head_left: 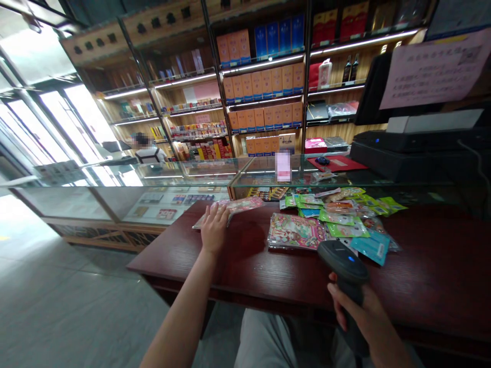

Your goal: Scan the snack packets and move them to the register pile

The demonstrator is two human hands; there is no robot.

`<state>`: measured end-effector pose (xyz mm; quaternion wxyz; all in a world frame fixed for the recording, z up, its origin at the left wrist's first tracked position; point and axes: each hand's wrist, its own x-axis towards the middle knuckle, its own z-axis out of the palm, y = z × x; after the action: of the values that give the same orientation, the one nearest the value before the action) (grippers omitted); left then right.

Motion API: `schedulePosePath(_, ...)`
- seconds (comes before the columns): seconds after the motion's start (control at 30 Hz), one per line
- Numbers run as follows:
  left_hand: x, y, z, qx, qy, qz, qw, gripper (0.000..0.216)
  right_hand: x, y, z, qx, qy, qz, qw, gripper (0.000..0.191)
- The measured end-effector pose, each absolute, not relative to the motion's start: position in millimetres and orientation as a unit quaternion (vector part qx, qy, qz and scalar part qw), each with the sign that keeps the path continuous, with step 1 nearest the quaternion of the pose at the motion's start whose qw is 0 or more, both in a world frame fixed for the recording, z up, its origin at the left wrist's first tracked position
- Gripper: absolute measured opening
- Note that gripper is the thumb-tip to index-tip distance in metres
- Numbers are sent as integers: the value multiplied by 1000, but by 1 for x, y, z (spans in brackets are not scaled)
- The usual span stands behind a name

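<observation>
My left hand lies with its fingers stretched out flat on a pink printed packet in clear wrap, near the back left of the dark red desk. My right hand is wrapped round the handle of a black barcode scanner, which shows a small blue light. Beyond the scanner rests a stack of pink illustrated packets in clear plastic. Beside and behind that stack, several small green snack packets are heaped, with a light blue packet on the near side.
A glass display counter runs behind the desk. At the right stand a monitor with a pink paper sign and a black till. Shelves hold several orange boxes. A person is far back on the left.
</observation>
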<state>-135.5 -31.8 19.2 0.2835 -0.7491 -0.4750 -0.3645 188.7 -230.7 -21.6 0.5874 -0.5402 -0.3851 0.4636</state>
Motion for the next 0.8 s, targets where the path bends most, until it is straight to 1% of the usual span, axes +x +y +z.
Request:
schedulePosePath(0.13,-101,-31,24,-720,-461,-470,219,28,188,-229,-26,-537,-390,459,590,48)
schedulePosePath(0.23,-69,-30,24,-668,-485,-551,120,20,189,-226,-30,-529,-394,462,593,48)
schedulePosePath(0.33,-37,-25,18,-606,-466,-643,-41,10,190,-225,-30,-527,-397,457,596,49)
schedulePosePath(0.43,-9,-17,6,-542,-374,-703,-268,12,189,-224,-28,-529,-390,456,600,50)
schedulePosePath(0.5,5,-15,-4,-499,-315,-702,-398,20,187,-224,-27,-525,-386,458,605,49)
schedulePosePath(0.6,15,-17,-16,-456,-270,-673,-516,32,186,-224,-27,-518,-384,456,614,48)
schedulePosePath(0.7,15,-23,-22,-433,-255,-641,-581,35,185,-224,-29,-515,-385,456,616,47)
schedulePosePath(0.8,12,-27,-22,-427,-248,-623,-607,36,184,-222,-28,-517,-385,457,613,47)
